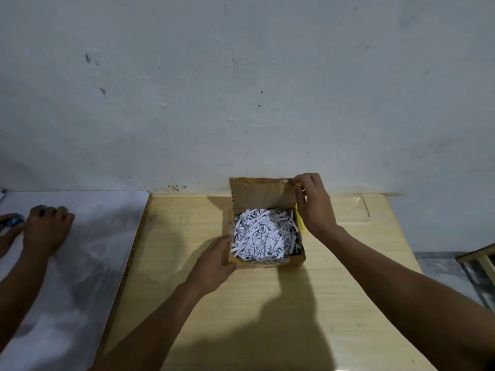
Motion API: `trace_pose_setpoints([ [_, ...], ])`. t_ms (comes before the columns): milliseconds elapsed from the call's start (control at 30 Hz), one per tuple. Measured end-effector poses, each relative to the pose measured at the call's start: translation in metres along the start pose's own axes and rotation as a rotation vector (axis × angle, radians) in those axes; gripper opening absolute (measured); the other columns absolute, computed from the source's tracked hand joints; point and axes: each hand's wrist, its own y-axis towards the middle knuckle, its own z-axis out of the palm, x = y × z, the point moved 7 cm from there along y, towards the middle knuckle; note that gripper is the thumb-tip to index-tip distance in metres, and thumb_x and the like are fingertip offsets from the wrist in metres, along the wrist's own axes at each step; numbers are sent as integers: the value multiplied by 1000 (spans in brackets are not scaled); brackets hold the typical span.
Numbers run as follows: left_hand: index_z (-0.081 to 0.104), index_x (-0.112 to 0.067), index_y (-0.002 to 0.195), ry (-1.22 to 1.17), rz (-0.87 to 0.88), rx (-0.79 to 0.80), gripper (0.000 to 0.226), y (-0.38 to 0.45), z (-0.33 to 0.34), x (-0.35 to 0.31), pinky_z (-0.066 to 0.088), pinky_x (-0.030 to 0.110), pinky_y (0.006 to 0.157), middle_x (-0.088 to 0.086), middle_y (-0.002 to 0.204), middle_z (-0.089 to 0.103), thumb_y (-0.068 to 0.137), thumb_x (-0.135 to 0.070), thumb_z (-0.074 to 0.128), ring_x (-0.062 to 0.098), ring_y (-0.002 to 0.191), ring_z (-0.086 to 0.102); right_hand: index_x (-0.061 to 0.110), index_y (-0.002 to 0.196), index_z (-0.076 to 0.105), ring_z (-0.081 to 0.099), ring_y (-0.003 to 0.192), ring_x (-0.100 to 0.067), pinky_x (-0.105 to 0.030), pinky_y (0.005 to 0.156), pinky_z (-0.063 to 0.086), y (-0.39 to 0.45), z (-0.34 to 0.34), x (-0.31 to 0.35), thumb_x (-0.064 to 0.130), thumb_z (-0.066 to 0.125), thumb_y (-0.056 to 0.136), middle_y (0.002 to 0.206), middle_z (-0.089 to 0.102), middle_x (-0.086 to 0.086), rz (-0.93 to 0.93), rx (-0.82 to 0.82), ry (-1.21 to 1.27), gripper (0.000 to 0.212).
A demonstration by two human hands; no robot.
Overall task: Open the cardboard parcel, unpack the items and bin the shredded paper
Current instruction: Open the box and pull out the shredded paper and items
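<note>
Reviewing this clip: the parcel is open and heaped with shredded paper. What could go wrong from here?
1. The shredded paper is heaped to the rim of the cardboard parcel, so digging in may spill strips onto the wooden table.
2. No items show; they could get binned with the shreds.
3. The right hand pinches the raised flap; once released, it might fall shut. The left hand only rests against the side.

Two bare forearms are seen, entering from the bottom edge — no sleeves are shown up to the frame's edge. The left hand (pixel 214 263) and right hand (pixel 313 202) are uncovered; no gloves are worn. Wrists are left bare — no watch or band is visible. Rings cannot be made out.
</note>
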Motion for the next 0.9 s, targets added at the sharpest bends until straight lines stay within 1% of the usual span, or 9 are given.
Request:
trace_pose_setpoints([
  [100, 41, -17, 144, 45, 4, 15, 71, 1, 4, -3, 30, 22, 110, -1, 147, 43, 82, -17, 74, 15, 135, 41, 19, 120, 56, 52, 109, -23, -40, 84, 53, 9, 5, -11, 9, 45, 98, 133, 43, -4, 38, 36, -20, 27],
  [200, 39, -20, 145, 71, 1, 23, 70, 5, 5, -6, 25, 16, 105, -2, 149, 42, 84, -18, 73, 15, 136, 40, 23, 135, 49, 42, 126, -31, -41, 96, 49, 15, 10, -15, 9, 49, 96, 150, 30, -11, 73, 104, -125, 42],
  [300, 38, -21, 145, 101, 9, 18, 69, 8, 4, -11, 25, 15, 104, -2, 150, 42, 84, -19, 72, 15, 137, 39, 26, 147, 31, 24, 140, -42, -52, 103, 41, 14, 22, -21, 22, 54, 95, 159, 13, -19, 84, 206, -371, 57],
  [367, 39, -21, 145, 110, 3, 20, 68, 11, 3, -13, 25, 16, 104, -3, 150, 42, 85, -19, 71, 15, 138, 39, 29, 152, 13, 6, 147, -41, -56, 109, 31, 12, 32, -30, 38, 48, 98, 162, -4, -15, 135, 279, -459, 66],
  [467, 38, -23, 146, 113, -12, 35, 68, 16, 1, -15, 28, 21, 108, -3, 151, 41, 86, -19, 70, 16, 138, 39, 27, 153, -3, -12, 148, -37, -56, 115, 19, 9, 41, -39, 47, 39, 99, 162, -19, -8, 172, 333, -537, 71],
  [567, 37, -23, 146, 126, -18, 48, 69, 18, 1, -15, 31, 24, 110, -3, 151, 41, 86, -19, 70, 17, 138, 40, 27, 153, -7, -16, 148, -36, -57, 117, 15, 11, 45, -43, 50, 34, 99, 162, -19, -4, 200, 397, -549, 72],
  [667, 38, -22, 146, 132, -29, 51, 68, 17, 1, -16, 31, 24, 111, -1, 151, 41, 86, -19, 69, 17, 138, 39, 27, 153, -8, -12, 149, -36, -58, 118, 15, 14, 47, -44, 50, 34, 99, 162, -18, -4, 228, 450, -516, 72],
  [800, 35, -20, 148, 111, -51, 73, 70, 17, 1, -20, 29, 21, 109, 0, 152, 39, 86, -20, 68, 17, 139, 38, 25, 154, -3, -8, 149, -37, -57, 116, 18, 12, 43, -36, 47, 38, 99, 163, -16, -5, 226, 441, -478, 72],
  [900, 28, -19, 149, 71, -58, 89, 74, 17, 6, -21, 24, 18, 106, -1, 155, 33, 87, -28, 66, 16, 141, 34, 25, 154, 3, -10, 149, -35, -55, 118, 14, -2, 42, -31, 46, 39, 99, 163, -14, -6, 214, 435, -417, 69],
])
